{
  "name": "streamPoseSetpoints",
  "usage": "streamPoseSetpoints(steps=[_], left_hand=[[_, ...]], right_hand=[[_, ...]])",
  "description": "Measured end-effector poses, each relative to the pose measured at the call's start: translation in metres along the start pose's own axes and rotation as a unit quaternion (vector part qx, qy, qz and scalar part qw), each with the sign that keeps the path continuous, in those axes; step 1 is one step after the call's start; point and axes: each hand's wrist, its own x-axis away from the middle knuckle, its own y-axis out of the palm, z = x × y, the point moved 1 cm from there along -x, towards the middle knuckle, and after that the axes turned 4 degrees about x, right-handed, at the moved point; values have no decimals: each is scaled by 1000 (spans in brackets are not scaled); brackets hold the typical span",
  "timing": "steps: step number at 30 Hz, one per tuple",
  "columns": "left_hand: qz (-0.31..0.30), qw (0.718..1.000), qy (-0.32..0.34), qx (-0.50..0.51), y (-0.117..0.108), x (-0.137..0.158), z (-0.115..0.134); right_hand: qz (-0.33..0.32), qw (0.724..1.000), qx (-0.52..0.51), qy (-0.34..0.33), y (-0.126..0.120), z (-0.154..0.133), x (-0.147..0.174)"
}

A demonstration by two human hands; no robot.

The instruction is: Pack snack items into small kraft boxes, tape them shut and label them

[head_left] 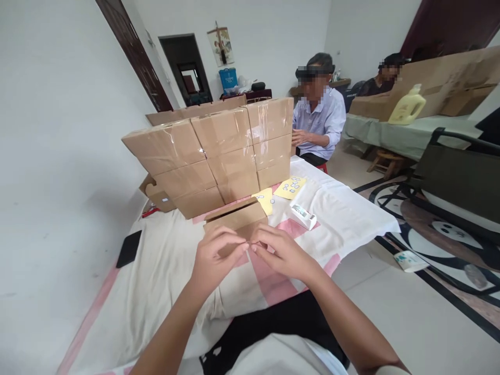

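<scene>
My left hand [219, 256] and my right hand [280, 252] meet over the near side of the table, each with thumb and forefinger pinched together. Whatever lies between their fingertips is too small to make out. Just beyond them is a small brown cardboard box [239, 217] with a dark slot along its top. Yellow sheets carrying small blue-outlined pieces, one sheet [289, 188] farther right and another [266, 200] nearer the box, rest on the cloth. To the right of my hands stands a white tape dispenser [303, 216].
Stacked, taped cartons [224, 156] form a wall across the table's far side. A black phone [129, 249] lies at the left edge of the tablecloth [164, 291]. One person [322, 114] sits beyond the cartons; a folded wheelchair-like frame [457, 172] stands right.
</scene>
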Motion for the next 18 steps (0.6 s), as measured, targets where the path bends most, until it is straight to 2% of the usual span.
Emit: streamPoseSetpoints(steps=[2, 5, 8, 11, 13, 15, 16, 18], left_hand=[[15, 1000, -3, 3, -4, 3, 0], [-7, 999, -22, 24, -5, 3, 0], [-22, 999, -5, 24, -2, 3, 0], [13, 1000, 23, -17, -5, 7, 1], [75, 996, 35, -28, -17, 11, 4], [130, 990, 33, -41, -35, 15, 8], [138, 988, 20, -58, -45, 15, 9], [109, 987, -18, -114, -64, 13, 9]], right_hand=[[-6, 1000, 5, 4, 4, 0, 1], [-4, 1000, 4, 4, 6, -3, 3], [-2, 1000, 6, -2, 9, -6, 3], [3, 999, 24, 35, 13, 7, 2], [45, 989, 87, 110, 12, 26, -2], [115, 963, 180, 166, 7, 47, -11], [143, 950, 222, 165, 4, 56, -17], [155, 940, 279, 118, 1, 67, -33]])
